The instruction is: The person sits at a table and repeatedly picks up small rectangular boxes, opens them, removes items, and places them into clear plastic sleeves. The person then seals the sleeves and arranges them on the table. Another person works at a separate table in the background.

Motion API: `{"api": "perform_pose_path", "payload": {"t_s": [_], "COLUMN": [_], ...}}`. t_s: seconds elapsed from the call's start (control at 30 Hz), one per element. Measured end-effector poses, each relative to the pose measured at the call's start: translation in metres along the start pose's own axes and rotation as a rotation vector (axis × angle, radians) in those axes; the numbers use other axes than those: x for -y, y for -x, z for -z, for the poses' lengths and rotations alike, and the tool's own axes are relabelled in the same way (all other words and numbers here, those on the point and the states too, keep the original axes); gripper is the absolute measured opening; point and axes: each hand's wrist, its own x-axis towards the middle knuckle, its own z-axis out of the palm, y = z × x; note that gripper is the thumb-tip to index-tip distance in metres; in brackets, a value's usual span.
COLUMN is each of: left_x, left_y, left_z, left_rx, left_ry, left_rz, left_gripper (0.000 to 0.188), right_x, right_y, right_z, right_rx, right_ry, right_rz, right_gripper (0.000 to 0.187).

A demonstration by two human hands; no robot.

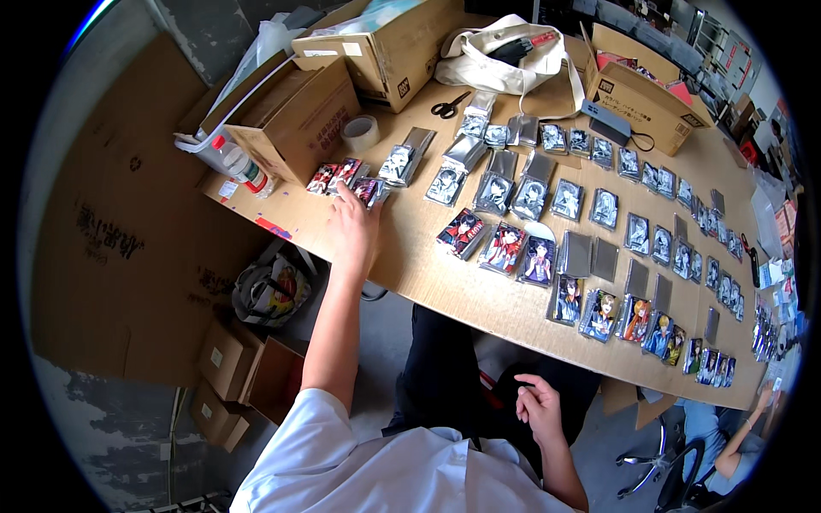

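My left hand (352,224) reaches to the left part of the table, its fingers and thumb around the edges of a small stack of purple picture cards (368,190) in clear sleeves. Beside its fingertips lie two red picture card stacks (333,177). My right hand (539,412) hangs over my lap, away from the table, fingers loosely bent and nothing in them. Along the table run rows of sleeved card stacks: black-and-white ones (445,184) farther back, coloured ones (505,246) along the near edge. Grey-backed stacks (575,254) lie among them.
Behind my left hand stand a tape roll (361,133), a plastic bottle (246,169) and cardboard boxes (295,115). Scissors (450,105), a canvas bag (505,61), a dark case (606,122) and another box (641,90) line the back. A co-worker's arm (737,445) shows at lower right.
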Motion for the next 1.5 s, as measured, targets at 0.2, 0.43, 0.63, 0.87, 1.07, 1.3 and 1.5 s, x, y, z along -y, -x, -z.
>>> {"api": "perform_pose_path", "payload": {"t_s": [0.2,0.43,0.63,0.87,1.07,1.3,1.5], "left_x": [0.011,0.01,0.03,-0.009,-0.072,-0.083,-0.008], "left_y": [-0.004,-0.004,0.002,0.032,0.07,0.032,-0.028], "left_z": [-0.011,0.007,0.01,0.02,0.03,0.051,0.103], "left_rx": [-0.046,0.009,-0.153,-0.318,-0.272,-0.311,-0.393], "left_ry": [0.012,0.123,0.197,0.295,0.403,0.36,0.154], "left_rz": [-0.067,-0.016,-0.064,-0.242,-0.293,-0.443,-0.389], "left_gripper": [0.092,0.089,0.089,0.073,0.073,0.073,0.066], "right_x": [0.009,-0.004,-0.016,0.018,0.065,0.069,0.054], "right_y": [-0.02,-0.034,-0.023,0.002,0.012,0.019,0.002], "right_z": [-0.001,-0.006,0.006,0.043,0.059,0.052,0.029], "right_rx": [-0.005,0.079,0.094,0.054,0.016,-0.123,-0.088], "right_ry": [-0.008,-0.007,-0.007,0.288,0.502,0.58,0.588], "right_rz": [-0.02,0.034,0.048,0.153,0.367,0.487,0.44], "right_gripper": [0.021,0.02,0.019,0.021,0.021,0.02,0.018]}}
